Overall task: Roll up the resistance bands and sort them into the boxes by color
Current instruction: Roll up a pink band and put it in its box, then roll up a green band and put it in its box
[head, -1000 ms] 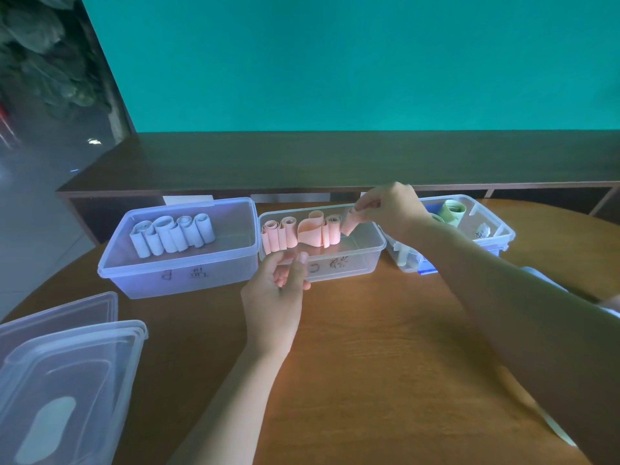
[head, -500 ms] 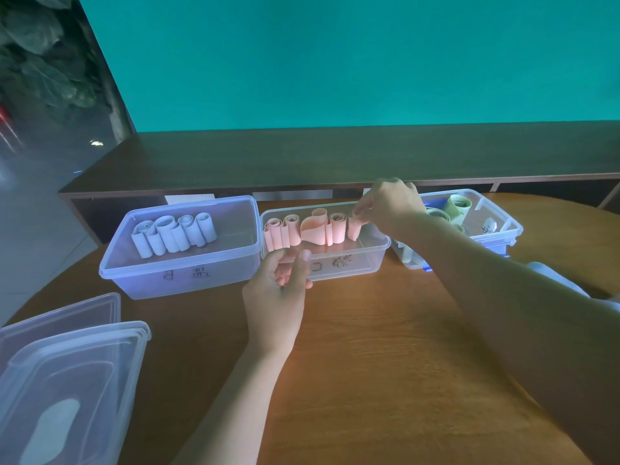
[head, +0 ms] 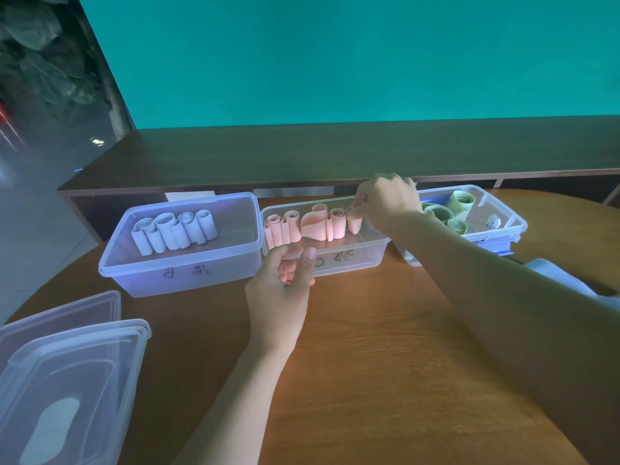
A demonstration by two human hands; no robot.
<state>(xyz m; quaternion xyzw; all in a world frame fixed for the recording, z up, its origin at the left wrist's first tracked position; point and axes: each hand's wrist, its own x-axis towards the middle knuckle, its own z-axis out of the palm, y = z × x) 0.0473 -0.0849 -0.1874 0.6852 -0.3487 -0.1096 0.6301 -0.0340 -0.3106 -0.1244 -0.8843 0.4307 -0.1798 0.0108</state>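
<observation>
Pinching pink roll (head: 354, 223) | right hand (head: 385, 201) | left hand (head: 280, 286) before middle box (head: 375, 245)

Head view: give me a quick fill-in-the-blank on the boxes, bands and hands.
1. The right hand pinches a rolled ____ band in the middle box.
2. The left box holds ____ rolls.
3. The green rolls lie in the ____ box.
4. The left hand touches the middle box's ____ rim.

Missing words: pink; white; right; near
</observation>
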